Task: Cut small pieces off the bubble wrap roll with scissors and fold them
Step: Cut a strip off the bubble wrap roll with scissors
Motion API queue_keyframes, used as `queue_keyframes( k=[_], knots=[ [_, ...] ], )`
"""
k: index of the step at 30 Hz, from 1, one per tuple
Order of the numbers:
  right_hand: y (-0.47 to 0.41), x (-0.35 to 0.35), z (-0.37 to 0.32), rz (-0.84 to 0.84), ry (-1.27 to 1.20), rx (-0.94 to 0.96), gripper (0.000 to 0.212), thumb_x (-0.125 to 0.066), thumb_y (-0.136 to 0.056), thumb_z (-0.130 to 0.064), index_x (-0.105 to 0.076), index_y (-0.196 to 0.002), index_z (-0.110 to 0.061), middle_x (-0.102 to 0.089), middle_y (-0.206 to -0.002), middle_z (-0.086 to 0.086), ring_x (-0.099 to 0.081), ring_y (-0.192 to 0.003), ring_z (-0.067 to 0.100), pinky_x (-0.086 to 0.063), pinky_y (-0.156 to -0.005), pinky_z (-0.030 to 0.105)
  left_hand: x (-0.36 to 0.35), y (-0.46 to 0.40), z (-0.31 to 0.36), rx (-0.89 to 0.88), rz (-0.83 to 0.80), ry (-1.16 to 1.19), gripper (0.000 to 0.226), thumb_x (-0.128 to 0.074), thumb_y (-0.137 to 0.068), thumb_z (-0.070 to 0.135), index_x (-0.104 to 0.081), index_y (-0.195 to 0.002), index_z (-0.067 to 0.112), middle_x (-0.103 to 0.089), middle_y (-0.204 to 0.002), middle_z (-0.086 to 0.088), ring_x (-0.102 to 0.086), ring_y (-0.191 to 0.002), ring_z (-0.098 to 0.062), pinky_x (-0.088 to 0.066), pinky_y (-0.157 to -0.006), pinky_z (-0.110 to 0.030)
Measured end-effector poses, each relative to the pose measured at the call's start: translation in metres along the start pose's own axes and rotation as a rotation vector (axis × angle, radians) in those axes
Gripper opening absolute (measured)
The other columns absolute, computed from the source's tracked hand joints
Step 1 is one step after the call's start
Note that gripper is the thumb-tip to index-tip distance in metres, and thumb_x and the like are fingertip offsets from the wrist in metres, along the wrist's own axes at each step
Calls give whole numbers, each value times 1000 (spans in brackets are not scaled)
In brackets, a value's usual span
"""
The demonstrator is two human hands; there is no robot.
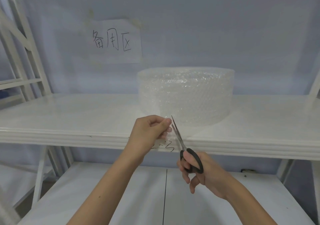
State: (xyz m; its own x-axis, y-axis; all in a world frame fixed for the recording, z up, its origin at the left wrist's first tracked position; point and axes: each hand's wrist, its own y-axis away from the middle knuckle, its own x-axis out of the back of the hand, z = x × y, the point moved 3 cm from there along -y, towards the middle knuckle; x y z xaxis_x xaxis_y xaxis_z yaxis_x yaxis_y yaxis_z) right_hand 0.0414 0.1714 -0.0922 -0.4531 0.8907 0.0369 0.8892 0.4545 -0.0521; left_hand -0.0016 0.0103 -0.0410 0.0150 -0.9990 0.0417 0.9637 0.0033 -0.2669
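A wide roll of clear bubble wrap (pixel 187 95) stands on end on the white shelf (pixel 69 114), right of centre. Its loose end hangs out toward me at the roll's lower left. My left hand (pixel 149 131) pinches that loose end between thumb and fingers, in front of the shelf's edge. My right hand (pixel 204 171) grips black-handled scissors (pixel 190 159) with fingers through the loops. The steel blades point up and away, nearly closed, right beside my left fingertips and on the wrap's edge.
A paper sign (pixel 112 41) with handwritten characters hangs on the pale backdrop behind the shelf. White rack uprights (pixel 22 39) stand at the left. A lower white shelf (pixel 121 198) lies under my forearms, with a seam down its middle.
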Motion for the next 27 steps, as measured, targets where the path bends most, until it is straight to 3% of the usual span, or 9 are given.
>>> queue_keyframes(
  k=[8,15,21,25,27],
  knots=[
    [-13,0,-9,24,-23,9,44,-61,-81,-50,-47,-59,-14,-49,-70,3,-47,-53,19,-48,-44,30,-5,6,3,-14,-45,2,15,-68,-90,17,-74,-81,7,-68,-60,4,-57,-51,-3,-51,-59,-17],
    [-19,1,-9,51,-20,44,42,-65,-78,-49,-57,-64,-10,-49,-67,2,-48,-51,16,-48,-43,28,-2,7,5,-26,-68,-22,16,-68,-91,18,-71,-78,8,-63,-51,9,-57,-54,-4,-54,-68,-22],
    [-20,1,-16,56,-11,58,40,-63,-79,-47,-58,-49,-21,-48,-71,6,-48,-50,17,-48,-44,27,-3,8,7,-40,-71,-25,15,-68,-91,18,-72,-81,8,-64,-52,9,-57,-53,-3,-54,-67,-21],
    [-20,-3,-19,22,-31,46,39,-67,-67,-58,-59,-50,-23,-51,-69,2,-48,-51,17,-48,-43,28,-3,8,7,-43,-74,-20,16,-68,-91,18,-74,-88,3,-65,-52,9,-58,-54,-2,-54,-65,-17],
    [-18,-4,-18,18,-40,44,38,-66,-71,-56,-59,-51,-24,-51,-69,0,-48,-52,17,-48,-43,28,-2,8,6,-35,-73,-19,16,-69,-90,19,-75,-88,3,-68,-58,6,-60,-54,-2,-53,-62,-17]
  ],
)
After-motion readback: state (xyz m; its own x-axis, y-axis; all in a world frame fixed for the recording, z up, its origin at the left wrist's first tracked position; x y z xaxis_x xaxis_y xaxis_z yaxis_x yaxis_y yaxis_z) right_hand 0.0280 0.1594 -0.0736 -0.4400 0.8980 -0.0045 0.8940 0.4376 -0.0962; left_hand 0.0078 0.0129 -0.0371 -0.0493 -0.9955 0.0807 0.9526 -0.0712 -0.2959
